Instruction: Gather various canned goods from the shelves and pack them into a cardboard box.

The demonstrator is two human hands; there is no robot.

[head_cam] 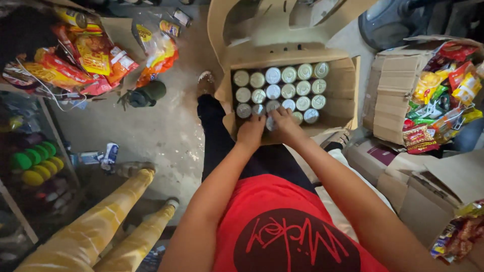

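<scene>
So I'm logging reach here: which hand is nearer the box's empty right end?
Right. The right hand rests on the cans toward that side of the box; the left hand is farther left.

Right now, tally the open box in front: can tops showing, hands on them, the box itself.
Cans: 21 tops showing; the hands may hide more
Hands: 2, left hand and right hand
Box: 1
Total: 24

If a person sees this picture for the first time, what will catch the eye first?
Rows of silver cans fill an open cardboard box at the centre, where the left hand and right hand rest on the near row. Bright snack packets lie at upper left, more in a box at right.
</scene>
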